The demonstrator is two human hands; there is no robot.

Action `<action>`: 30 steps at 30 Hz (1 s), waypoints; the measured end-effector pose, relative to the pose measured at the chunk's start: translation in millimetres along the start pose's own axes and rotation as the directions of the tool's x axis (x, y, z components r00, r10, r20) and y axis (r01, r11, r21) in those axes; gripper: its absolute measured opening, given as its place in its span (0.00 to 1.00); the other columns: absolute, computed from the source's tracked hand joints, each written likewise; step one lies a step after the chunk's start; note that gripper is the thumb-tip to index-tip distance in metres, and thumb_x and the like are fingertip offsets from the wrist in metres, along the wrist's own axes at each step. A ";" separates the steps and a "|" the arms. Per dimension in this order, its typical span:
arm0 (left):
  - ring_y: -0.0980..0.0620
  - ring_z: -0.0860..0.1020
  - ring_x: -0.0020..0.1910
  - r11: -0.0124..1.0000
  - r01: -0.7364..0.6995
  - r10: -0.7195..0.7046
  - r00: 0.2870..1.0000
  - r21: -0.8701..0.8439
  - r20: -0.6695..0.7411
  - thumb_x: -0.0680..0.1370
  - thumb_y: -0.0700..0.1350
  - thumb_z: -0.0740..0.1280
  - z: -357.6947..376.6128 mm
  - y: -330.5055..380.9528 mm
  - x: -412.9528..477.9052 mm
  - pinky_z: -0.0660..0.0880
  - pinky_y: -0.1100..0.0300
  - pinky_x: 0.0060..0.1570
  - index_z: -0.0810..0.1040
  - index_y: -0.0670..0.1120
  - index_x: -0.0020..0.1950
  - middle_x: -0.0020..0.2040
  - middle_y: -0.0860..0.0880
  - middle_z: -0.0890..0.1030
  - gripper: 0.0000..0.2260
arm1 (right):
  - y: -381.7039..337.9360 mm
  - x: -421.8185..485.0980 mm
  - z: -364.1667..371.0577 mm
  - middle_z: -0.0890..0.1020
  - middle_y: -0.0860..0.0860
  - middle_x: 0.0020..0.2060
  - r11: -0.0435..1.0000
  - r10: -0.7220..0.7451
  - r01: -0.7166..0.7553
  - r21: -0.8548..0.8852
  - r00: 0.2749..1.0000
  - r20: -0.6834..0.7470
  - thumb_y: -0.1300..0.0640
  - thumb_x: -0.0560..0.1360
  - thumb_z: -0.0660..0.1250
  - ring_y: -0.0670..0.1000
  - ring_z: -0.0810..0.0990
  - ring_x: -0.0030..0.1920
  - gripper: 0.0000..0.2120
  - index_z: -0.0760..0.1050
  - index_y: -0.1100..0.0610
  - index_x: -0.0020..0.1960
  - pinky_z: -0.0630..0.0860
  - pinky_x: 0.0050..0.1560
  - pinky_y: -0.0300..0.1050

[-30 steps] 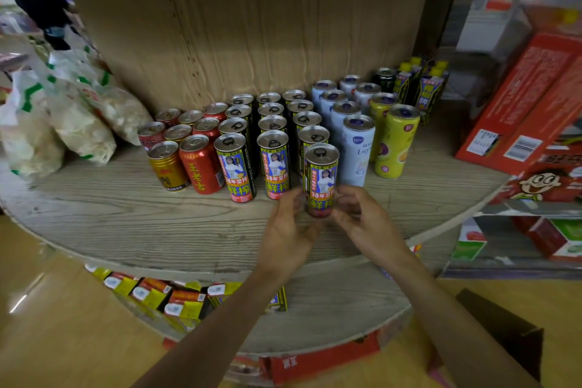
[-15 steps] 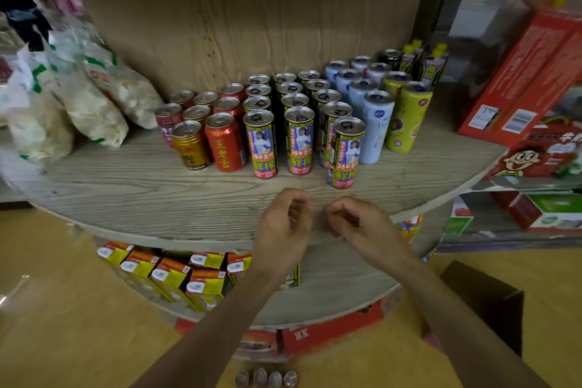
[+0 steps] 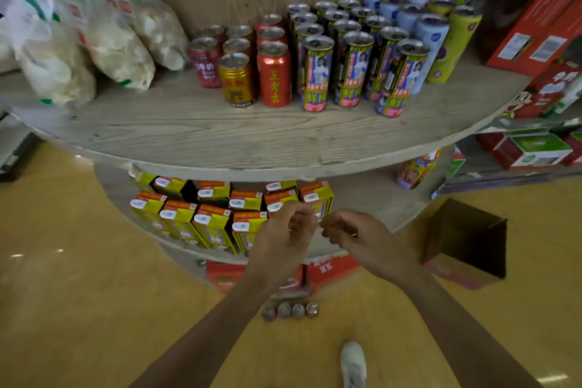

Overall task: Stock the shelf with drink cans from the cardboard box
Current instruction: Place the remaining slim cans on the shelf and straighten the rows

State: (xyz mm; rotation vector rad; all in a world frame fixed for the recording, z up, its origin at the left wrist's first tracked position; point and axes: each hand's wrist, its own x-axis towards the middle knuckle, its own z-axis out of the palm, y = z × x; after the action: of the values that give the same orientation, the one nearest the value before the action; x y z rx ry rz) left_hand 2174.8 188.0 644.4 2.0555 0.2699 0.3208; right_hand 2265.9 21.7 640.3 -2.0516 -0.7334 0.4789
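Hanging in front of the round wooden shelf (image 3: pixel 220 135), below its front edge, the left hand (image 3: pixel 285 236) and the right hand (image 3: pixel 356 236) are held close together without touching, each with fingers loosely curled and nothing gripped. On the shelf, tall yellow-and-purple drink cans (image 3: pixel 315 72) are stood upright in rows running back toward its wooden rear panel; the frontmost can (image 3: pixel 400 79) is set slightly ahead of its neighbours, nearest the shelf's edge. Left of these rows a red can (image 3: pixel 274 75) and a gold can (image 3: pixel 236 79) are placed side by side; to the right, pale blue cans (image 3: pixel 431 31) and a yellow-green can (image 3: pixel 453 44) are ranged. Bagged snacks (image 3: pixel 94 35) are piled at the shelf's left end. Under the shelf, yellow cartons (image 3: pixel 214 217) are packed on a lower tier. The cardboard box (image 3: pixel 466 239) is left open on the floor right of the shelf's foot (its inside is too dark to be read), and four can tops (image 3: pixel 291 310) are seen on the floor just before the shelf's base.
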 end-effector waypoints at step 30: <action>0.56 0.72 0.70 0.872 0.448 -0.489 0.820 0.199 0.297 0.83 0.53 0.65 182.5 -249.7 -105.0 0.71 0.54 0.67 0.71 0.52 0.73 0.71 0.55 0.75 0.19 | 292.4 -79.7 163.9 0.79 0.49 0.63 0.871 0.483 -0.459 -0.175 0.866 0.130 0.52 0.81 0.65 0.50 0.77 0.63 0.17 0.73 0.50 0.70 0.75 0.61 0.46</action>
State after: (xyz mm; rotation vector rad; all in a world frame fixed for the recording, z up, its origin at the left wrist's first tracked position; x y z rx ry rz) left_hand 2123.2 124.4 328.2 2.0386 0.5807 -0.3643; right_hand 2204.3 -58.6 311.0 -2.3476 -0.3548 0.9132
